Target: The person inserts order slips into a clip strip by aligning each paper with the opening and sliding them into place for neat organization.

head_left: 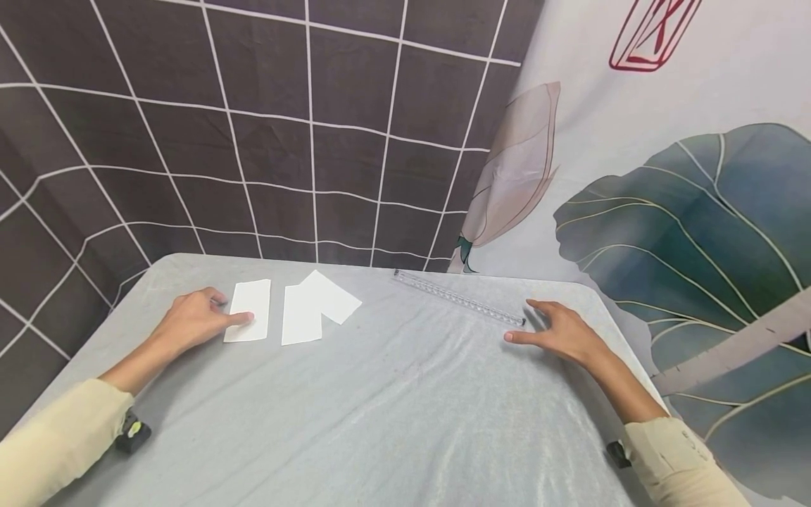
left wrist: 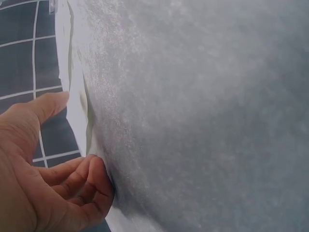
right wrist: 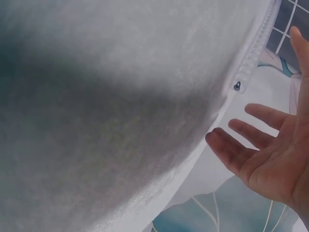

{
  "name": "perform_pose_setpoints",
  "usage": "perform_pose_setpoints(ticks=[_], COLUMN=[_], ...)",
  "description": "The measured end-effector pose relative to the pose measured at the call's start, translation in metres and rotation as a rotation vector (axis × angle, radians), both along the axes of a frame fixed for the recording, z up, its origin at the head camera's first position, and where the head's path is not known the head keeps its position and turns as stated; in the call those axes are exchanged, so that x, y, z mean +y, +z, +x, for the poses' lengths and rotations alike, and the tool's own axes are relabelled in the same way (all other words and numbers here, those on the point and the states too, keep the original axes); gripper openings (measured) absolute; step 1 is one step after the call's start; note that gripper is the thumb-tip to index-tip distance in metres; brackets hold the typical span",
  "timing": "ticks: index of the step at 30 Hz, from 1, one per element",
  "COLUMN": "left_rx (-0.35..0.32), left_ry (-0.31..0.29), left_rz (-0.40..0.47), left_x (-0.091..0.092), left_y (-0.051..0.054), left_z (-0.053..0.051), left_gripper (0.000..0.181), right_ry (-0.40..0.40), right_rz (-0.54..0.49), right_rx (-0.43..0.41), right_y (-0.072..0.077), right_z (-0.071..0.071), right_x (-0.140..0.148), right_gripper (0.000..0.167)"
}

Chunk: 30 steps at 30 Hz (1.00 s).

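Three white rectangular sheets lie at the left of the table. My left hand [head_left: 193, 317] is at the leftmost white sheet [head_left: 252, 299], its thumb reaching over the sheet and its other fingers loosely bent at the left side. In the left wrist view the left hand [left wrist: 53, 179] pinches nothing. The middle sheet [head_left: 299, 320] and the right sheet [head_left: 336, 296] overlap. A long, narrow clear plastic strip [head_left: 459, 298] with dark ends lies slanted at the back. Beside its near end, my right hand [head_left: 560, 331] is spread and holds nothing; the right wrist view shows the strip's end [right wrist: 237, 86] apart from the fingers.
A pale grey cloth covers the table [head_left: 380, 415]. Behind it hangs a dark curtain with a white grid [head_left: 272, 155]. At the right is a pale fabric with a large leaf print [head_left: 697, 225], close to the table's right edge.
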<state>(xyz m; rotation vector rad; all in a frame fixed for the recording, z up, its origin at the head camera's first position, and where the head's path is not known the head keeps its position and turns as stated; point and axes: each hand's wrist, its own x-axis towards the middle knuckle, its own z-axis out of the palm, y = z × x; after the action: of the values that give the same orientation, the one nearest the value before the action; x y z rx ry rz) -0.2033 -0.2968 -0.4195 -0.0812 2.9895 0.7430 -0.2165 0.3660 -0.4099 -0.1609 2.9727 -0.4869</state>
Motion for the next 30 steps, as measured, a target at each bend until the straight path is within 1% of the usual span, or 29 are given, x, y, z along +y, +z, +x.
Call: perform_pose_setpoints(ticks=[5,17,25,28,30], left_rx=[0.004,0.005,0.013,0.016,0.016], left_ry=[-0.002,-0.001,0.003,0.005,0.010], left_rz=[0.005,-0.001,0.016,0.017,0.023], left_x=[0.0005,0.0020,0.0052,0.0046,0.0027], left_y=[-0.0010,-0.0013,-0.0013,-0.0028,-0.0065], left_z=[-0.0001,0.0013,-0.0015,-0.0025,-0.0045], left_gripper=[0.082,0.079,0.077,0.076,0.076], right_ry=[0.003,0.008,0.019,0.023,0.027], right_rz=[0.001,0.002,-0.010,-0.014,-0.021], right_rx=[0.008,0.018,0.029,0.035,0.042], right_y=[-0.0025,-0.0070,-0.0093,-0.0098,-0.0105], right_z=[-0.0001,-0.0009,-0.0017,-0.0013,-0.0014], right_x=[-0.0004,0.0000,0.0005,0.0009,0.0012], right_gripper=[0.112,0.115,0.111,0.109,0.108])
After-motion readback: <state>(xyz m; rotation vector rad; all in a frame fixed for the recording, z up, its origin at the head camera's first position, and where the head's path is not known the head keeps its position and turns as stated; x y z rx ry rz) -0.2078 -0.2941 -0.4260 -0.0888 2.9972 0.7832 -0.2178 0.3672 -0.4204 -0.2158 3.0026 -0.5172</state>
